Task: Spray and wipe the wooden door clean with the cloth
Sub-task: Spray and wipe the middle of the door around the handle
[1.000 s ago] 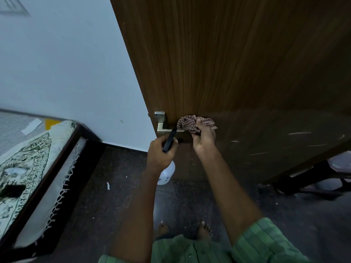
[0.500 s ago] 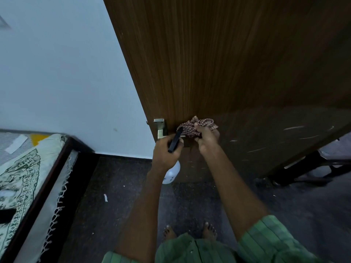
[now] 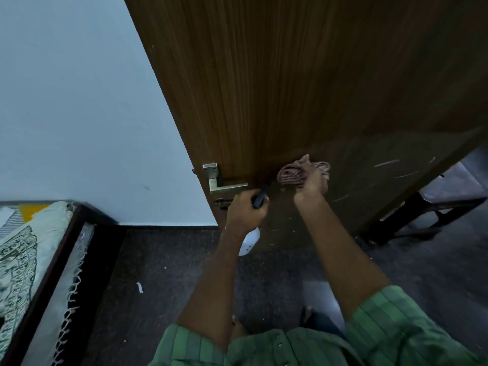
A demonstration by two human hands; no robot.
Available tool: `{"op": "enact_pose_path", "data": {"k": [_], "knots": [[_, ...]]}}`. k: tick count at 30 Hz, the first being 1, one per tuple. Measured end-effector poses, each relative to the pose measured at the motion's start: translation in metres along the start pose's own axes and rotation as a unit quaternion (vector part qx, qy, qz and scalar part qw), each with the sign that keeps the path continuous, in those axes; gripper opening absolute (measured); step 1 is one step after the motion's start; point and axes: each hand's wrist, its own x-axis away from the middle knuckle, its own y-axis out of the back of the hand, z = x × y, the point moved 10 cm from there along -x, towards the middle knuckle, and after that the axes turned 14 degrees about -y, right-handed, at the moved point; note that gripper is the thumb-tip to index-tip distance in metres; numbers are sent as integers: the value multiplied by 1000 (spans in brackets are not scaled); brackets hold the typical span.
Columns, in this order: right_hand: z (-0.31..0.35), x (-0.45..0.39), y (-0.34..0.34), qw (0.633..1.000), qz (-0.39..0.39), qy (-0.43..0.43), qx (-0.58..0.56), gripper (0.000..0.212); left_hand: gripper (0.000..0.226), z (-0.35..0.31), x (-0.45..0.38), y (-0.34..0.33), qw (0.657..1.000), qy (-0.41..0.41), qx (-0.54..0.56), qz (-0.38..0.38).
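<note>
The right hand (image 3: 311, 180) bunches a soft checked cloth (image 3: 293, 173) against the wooden door (image 3: 290, 88), just right of the lever handle (image 3: 224, 184). Limp and light, it is best kept wadded in the palm. The left hand (image 3: 245, 210) grips a spray bottle (image 3: 249, 243), probably light plastic, by its neck.

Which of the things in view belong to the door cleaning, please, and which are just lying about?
For the job: wooden door, checked cloth in the right hand, spray bottle in the left hand.

Lying about: bed, paper scrap on the floor.
</note>
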Motion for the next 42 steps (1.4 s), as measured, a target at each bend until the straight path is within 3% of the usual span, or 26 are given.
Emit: {"op": "enact_pose_path", "data": {"k": [2, 4, 6, 9, 13, 15, 18, 22, 23, 24, 27, 28, 29, 33, 34, 35, 36, 40, 41, 42], "knots": [[24, -2, 10, 999, -7, 53, -6, 73, 9, 1, -2, -7, 1000, 17, -14, -2], [45, 2, 14, 985, -21, 149, 80, 74, 14, 0, -7, -14, 999, 24, -42, -7], [75, 18, 9, 922, -28, 320, 218, 59, 19, 0, -7, -21, 997, 49, -62, -15], [101, 55, -13, 734, 8, 578, 358, 44, 20, -3, -6, -33, 993, 93, -69, -21], [81, 84, -40, 471, 71, 758, 445, 35, 22, -11, -7, -43, 993, 93, -63, -27], [55, 69, -51, 326, 97, 775, 532, 44, 33, -14, -6, -40, 994, 74, -36, -67], [13, 25, -53, 89, 93, 736, 664, 70, 27, -17, -3, -29, 988, 52, 18, -141], [0, -11, -40, -170, 69, 697, 693, 61, 23, -28, -6, -9, 976, 14, 23, -218], [4, -12, -37, -189, 71, 701, 684, 55, 25, -30, -6, -6, 974, 9, 14, -226], [10, -6, -39, -170, 77, 711, 678, 51, 27, -33, -4, -3, 971, 5, 7, -237], [15, 31, -68, -29, 73, 757, 649, 60, 27, -33, 0, 9, 959, 5, 22, -283], [10, 44, -79, -9, 67, 768, 637, 70, 27, -31, 2, 14, 952, 16, 25, -305], [-2, 55, -86, -19, 72, 771, 633, 77, 27, -30, 5, 18, 947, 25, 27, -320], [-37, 13, -58, -192, 119, 667, 710, 68, 24, -44, 1, 26, 941, 5, 23, -338], [-27, -4, -46, -207, 115, 644, 728, 64, 21, -47, 0, 25, 942, 3, 20, -335], [-11, -15, -37, -189, 111, 630, 745, 63, 19, -49, -1, 24, 943, 4, 20, -333], [6, -19, -31, -148, 109, 632, 753, 65, 18, -50, 0, 23, 943, 7, 19, -333], [65, 15, -51, 46, 60, 711, 699, 73, 15, -51, 0, 18, 940, 4, 22, -341], [65, 28, -60, 68, 64, 728, 679, 71, 19, -53, -3, 14, 941, -1, 23, -337], [59, 39, -68, 66, 69, 740, 666, 70, 22, -56, -6, 10, 943, -4, 22, -332]]}}
